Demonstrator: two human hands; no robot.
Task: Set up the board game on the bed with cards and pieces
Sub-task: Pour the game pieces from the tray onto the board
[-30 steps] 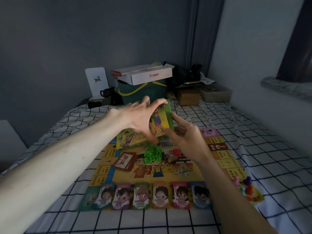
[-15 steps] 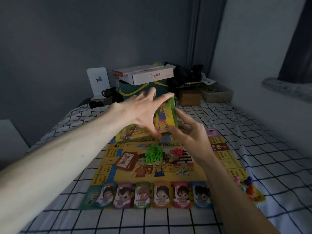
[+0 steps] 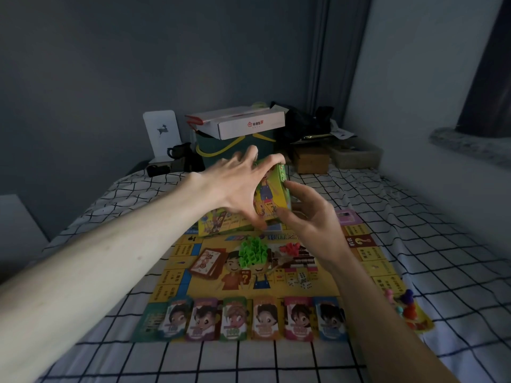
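Observation:
The yellow game board (image 3: 210, 283) lies flat on the checked bed. Above its far edge my left hand (image 3: 235, 183) grips the green and yellow game box (image 3: 269, 194), fingers over the top and thumb under the bottom. My right hand (image 3: 309, 217) holds the box's right end with its fingertips. On the board lie a pile of green houses (image 3: 253, 254), red pieces (image 3: 289, 247), a card deck (image 3: 206, 264) and dice (image 3: 300, 281). A row of several money card stacks (image 3: 249, 319) lines the near edge. Coloured pawns (image 3: 406, 302) stand at the near right corner.
At the head of the bed stand a dark green bin (image 3: 237, 153) with a white carton (image 3: 243, 123) on top, a white card (image 3: 161, 134), a brown box (image 3: 312, 160) and dark clutter. A wall with a ledge (image 3: 467, 142) runs along the right.
Both hands have lifted the game box a little higher and tilted it more upright over the board's far edge. The left fingers have spread wider over its top.

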